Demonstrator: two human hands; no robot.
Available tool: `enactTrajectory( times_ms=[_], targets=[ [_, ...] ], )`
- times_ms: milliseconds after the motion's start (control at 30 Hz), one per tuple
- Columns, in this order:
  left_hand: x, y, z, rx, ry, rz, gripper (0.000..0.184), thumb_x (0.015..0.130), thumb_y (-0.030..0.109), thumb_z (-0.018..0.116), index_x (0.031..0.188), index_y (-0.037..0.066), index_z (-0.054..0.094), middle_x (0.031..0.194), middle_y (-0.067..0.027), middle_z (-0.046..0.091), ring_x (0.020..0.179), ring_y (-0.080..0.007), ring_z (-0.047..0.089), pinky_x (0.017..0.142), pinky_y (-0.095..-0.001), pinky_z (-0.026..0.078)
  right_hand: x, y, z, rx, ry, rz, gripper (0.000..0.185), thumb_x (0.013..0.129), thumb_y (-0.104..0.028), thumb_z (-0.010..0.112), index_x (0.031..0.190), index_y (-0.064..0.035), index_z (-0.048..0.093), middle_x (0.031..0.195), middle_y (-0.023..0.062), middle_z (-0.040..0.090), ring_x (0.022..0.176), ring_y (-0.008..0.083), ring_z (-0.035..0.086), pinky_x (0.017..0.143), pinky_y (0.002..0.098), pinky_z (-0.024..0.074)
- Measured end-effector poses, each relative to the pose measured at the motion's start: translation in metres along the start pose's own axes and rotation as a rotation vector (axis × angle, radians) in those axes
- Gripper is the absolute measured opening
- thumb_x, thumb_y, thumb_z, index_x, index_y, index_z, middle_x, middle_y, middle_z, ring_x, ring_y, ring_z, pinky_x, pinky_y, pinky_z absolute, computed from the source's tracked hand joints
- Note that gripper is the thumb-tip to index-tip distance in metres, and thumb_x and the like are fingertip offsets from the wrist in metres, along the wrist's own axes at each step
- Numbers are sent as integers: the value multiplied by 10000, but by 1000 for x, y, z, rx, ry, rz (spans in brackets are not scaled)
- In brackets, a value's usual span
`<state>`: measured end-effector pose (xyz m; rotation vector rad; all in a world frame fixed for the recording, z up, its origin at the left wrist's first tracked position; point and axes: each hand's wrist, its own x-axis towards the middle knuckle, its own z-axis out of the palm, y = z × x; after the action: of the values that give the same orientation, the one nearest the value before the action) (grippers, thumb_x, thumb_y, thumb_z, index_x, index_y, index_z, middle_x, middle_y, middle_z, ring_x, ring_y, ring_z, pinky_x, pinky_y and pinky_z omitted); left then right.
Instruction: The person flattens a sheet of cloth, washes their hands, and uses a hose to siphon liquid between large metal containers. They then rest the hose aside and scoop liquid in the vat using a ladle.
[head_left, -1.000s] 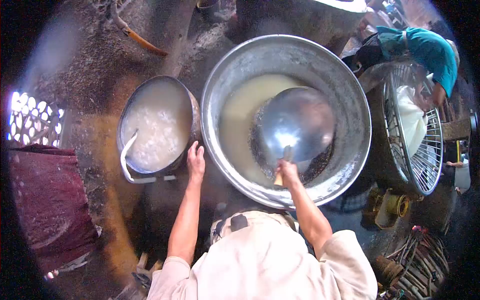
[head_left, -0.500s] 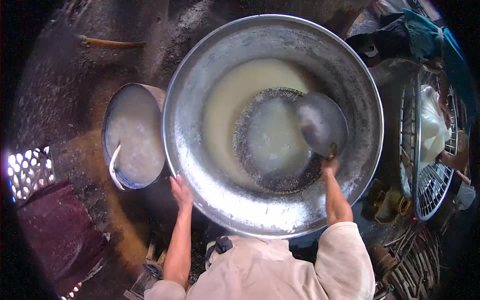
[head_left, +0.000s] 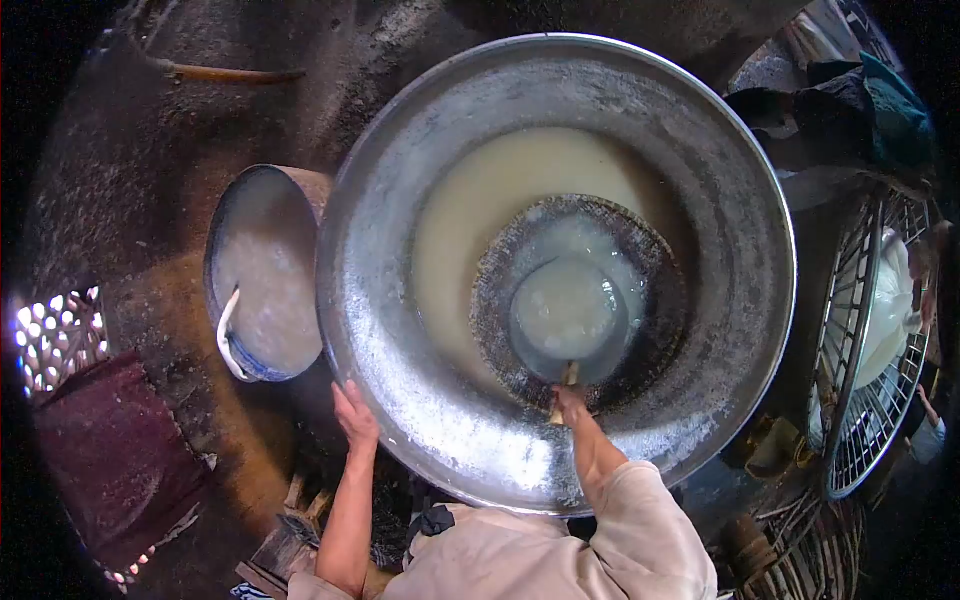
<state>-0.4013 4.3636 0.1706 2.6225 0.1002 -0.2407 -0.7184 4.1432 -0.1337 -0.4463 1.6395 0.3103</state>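
Note:
A large metal basin (head_left: 375,290) with cloudy, pale liquid (head_left: 450,220) at its bottom lies in front of me. Inside it sits a round, dark, speckled strainer basket (head_left: 497,345). My right hand (head_left: 570,403) is closed around the short handle of a ladle (head_left: 565,305). The ladle's wide round bowl lies within the basket, filled with cloudy liquid. At the basin's lower left rim rests my left hand (head_left: 356,415), its fingers stretched out against the outer edge. Whether the thumb hooks over the rim I cannot tell.
Left of the basin stands a bucket (head_left: 268,270) of cloudy liquid with a white curved handle (head_left: 228,320). At right is a metal-barred rack (head_left: 850,370) with a white bag (head_left: 890,310). Sticks (head_left: 800,550) lie lower right, a dark red cloth (head_left: 115,460) lower left.
My right hand has brought the ladle left and down from the basket's right side to its middle; the bowl, earlier tilted with its metal showing, now holds liquid. My left hand stays at the rim.

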Motion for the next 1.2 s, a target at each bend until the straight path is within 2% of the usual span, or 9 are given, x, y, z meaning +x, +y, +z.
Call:
enactTrajectory(
  times_ms=[100,200,433,600,733,867,933,1033,1200],
  targets=[
    [2,-11,2,-42,36,97,599,1001,375,392,1278,-156,402,1153,-357,556,1106,-471,536,926,-456,420,-64,-11,37,94,-247,58,87,808,-27,628,816,-38,541,585,41,499,439,151,480,381,310,419],
    [5,-12,4,-45,-9,116,556,1001,348,389,1271,-136,416,1126,-356,567,1068,-475,558,905,-472,435,-163,-33,63,55,-387,-129,95,828,-11,610,832,-40,519,613,31,490,452,128,473,418,310,465],
    [10,-14,11,-244,-44,65,610,987,379,423,1307,-138,384,1205,-369,520,1144,-470,517,967,-455,410,-299,-6,42,165,-780,-211,113,851,-71,618,849,-51,507,617,-29,436,461,77,421,420,245,400],
    [2,-5,-2,-143,32,180,387,977,332,411,1019,-40,507,948,-302,626,926,-485,591,804,-557,441,-371,29,-19,327,-678,-339,156,887,-105,588,777,-89,478,608,-44,405,482,70,414,423,235,387],
    [12,-20,13,-130,18,204,367,981,329,404,1019,-25,492,938,-303,617,899,-488,586,776,-565,436,-401,70,-66,559,-610,-383,158,914,-108,552,792,-107,452,597,-42,367,463,68,378,415,241,358],
    [7,-12,8,-143,-53,149,359,980,316,407,1028,-33,480,937,-303,612,900,-480,586,776,-558,438,-408,86,-82,784,-782,-484,129,919,-126,556,829,-122,464,613,-35,366,451,72,372,411,245,355],
    [8,-11,10,-171,-29,109,460,977,336,422,1242,-38,464,1055,-296,616,983,-451,587,830,-515,451,-413,81,-79,866,-699,-587,148,918,-104,548,806,-124,455,630,-49,376,463,52,366,409,224,352],
    [4,-8,10,-170,63,165,331,975,295,421,1040,-24,481,927,-299,611,894,-472,590,765,-556,442,-395,56,-79,724,-554,-644,124,898,-125,597,836,-109,490,634,-17,411,469,82,409,417,249,367],
    [9,-11,12,-114,31,140,362,977,315,428,1068,-30,486,928,-298,621,881,-477,599,740,-555,442,-327,-16,-66,278,-89,-581,148,789,-29,636,792,-60,492,631,-4,461,460,115,466,398,289,408]
  ],
)
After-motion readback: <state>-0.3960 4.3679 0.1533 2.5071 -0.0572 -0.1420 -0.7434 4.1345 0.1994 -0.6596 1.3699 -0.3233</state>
